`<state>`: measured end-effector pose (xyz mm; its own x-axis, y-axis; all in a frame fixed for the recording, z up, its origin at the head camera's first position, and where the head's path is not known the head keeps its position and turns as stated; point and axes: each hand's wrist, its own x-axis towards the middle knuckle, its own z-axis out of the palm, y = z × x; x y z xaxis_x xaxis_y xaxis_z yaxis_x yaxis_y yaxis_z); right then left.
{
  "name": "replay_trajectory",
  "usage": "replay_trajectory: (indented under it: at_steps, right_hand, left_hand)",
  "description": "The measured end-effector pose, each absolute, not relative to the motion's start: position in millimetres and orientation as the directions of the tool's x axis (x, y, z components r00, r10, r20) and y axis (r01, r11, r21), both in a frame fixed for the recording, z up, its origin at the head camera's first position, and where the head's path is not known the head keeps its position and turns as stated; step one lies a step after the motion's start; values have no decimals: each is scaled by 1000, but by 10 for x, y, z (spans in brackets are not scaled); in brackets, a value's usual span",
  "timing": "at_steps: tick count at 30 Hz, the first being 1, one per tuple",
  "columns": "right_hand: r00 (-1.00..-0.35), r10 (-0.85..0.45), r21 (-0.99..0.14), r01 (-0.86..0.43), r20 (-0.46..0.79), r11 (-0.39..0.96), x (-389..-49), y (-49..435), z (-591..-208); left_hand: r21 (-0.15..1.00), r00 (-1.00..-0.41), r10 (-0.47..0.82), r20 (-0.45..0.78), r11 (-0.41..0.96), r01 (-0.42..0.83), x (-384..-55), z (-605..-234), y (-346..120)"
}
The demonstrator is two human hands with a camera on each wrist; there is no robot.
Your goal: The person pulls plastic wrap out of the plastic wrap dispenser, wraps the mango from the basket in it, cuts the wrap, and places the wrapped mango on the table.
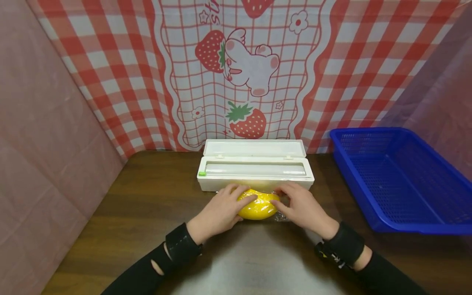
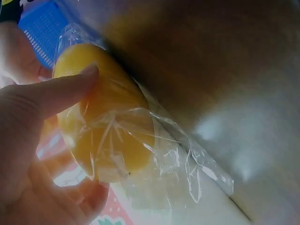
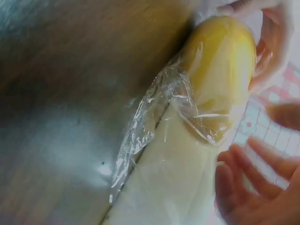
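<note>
Clock centre: yellow item, 12 o'clock at the far side, head view.
Left hand (image 1: 225,205): at 9 o'clock, clamped on the yellow item, thumb laid across its top, fingers round the far side.
Right hand (image 1: 300,205): at 3 o'clock, fingers and thumb apart, close to the item's end; contact cannot be told.
Yellow item (image 1: 259,209): rounded, elongated, smooth, between the hands at the front of the white box; whether it rests on the tabletop cannot be told.
Clear film (image 3: 180,91): wrapped about the item, creased; a loose crumpled flap hangs off; its edges hard to trace amid glare.
Hidden: item's left end, under the fingers; part of the box front, behind hands and item.
Cut off: both sleeves, at the lower frame edge; blue basket, at the right edge.
Brown tabletop (image 1: 155,184): left edge slants from 10 to 8 o'clock; widest stretch lies towards 9 and 6.
White box (image 1: 210,186): at 12 o'clock, just beyond the hands, barring the way; lid (image 1: 254,148) raised, pale roll (image 1: 254,169) inside, green tab (image 1: 202,173) at 10 o'clock.
Blue basket (image 1: 435,228): between 2 and 3 o'clock, perforated, high-walled, well apart from the item.
Checked cloth (image 1: 361,61): upright behind the box, strawberry print.
</note>
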<state>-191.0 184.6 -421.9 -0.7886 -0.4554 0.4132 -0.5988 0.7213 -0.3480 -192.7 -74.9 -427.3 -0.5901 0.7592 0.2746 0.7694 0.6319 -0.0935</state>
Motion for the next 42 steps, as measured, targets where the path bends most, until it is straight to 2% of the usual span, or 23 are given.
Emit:
replay_trajectory:
  at_steps: [2,4,8,16,20,24,28,32,35,42]
  right_hand:
    - [-716,-540,-283,-682,441,674,-1895,1813,-4242]
    - [-682,-595,-243,-720,426,651,-1886,1789,-4270]
    - [-705,-608,-233,-701,364,674,-1887,1775,-4309]
    - [-753,-588,-254,-655,295,712,-1954,1760,-4351]
    - [-742,-609,-258,-669,279,697,-1989,1770,-4378]
    - [-708,-642,-260,-705,294,659,-2032,1789,-4396]
    - [-678,-655,-262,-734,334,626,-2046,1842,-4402]
    - [-672,-641,-296,-740,372,604,-2038,1885,-4388]
    - [-694,-606,-359,-720,389,594,-2035,1892,-4361]
    - [-772,-525,-540,-631,359,558,-2022,1905,-4334]
  left_hand:
    - [-60,-600,756,261,633,772,-1939,-4277,-752]
    - [-15,-611,752,248,633,774,-1953,-4280,-755]
    - [62,-635,736,233,641,765,-1963,-4284,-779]
    - [84,-697,681,226,699,710,-1953,-4341,-837]
    - [106,-735,639,227,734,671,-1946,-4355,-852]
    - [122,-738,629,243,735,667,-1946,-4328,-858]
    - [230,-755,612,237,719,655,-1935,-4247,-875]
    - [388,-769,582,264,666,637,-1952,-4173,-916]
    - [462,-772,568,284,624,629,-1971,-4140,-952]
    - [544,-805,547,229,613,572,-1992,-4141,-1016]
